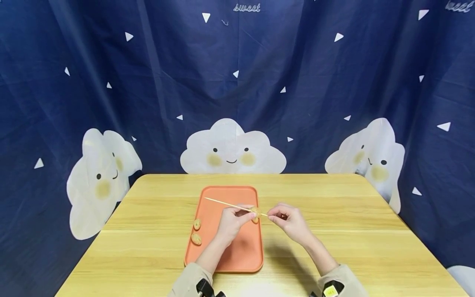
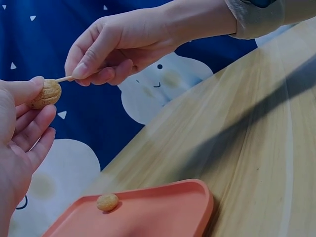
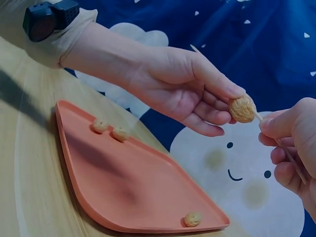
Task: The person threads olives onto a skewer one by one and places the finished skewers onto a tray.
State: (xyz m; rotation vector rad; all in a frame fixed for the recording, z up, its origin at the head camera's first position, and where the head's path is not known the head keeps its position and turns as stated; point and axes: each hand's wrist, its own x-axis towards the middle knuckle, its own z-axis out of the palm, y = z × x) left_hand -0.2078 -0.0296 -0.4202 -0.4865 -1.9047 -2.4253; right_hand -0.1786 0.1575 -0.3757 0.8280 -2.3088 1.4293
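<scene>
Steadying the tan, wrinkled ball point(image 3: 242, 109) at the head frame's lower centre, the left hand point(image 1: 231, 222) pinches it; the right hand point(image 1: 292, 222) pinches the slim, pale wooden stick point(image 1: 226, 203). Preferably, apply force along the stick's axis.

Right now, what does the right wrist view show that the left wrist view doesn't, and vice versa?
Only right wrist: a pair of tan pieces side by side near the tray's long edge; the end of the stick poking out behind the left hand; the black device at the left cuff.
Only left wrist: the right sleeve.
Both: left hand pinching the held piece, right hand gripping the stick, tray with at least one piece on it, table, cloud-print backdrop.
</scene>
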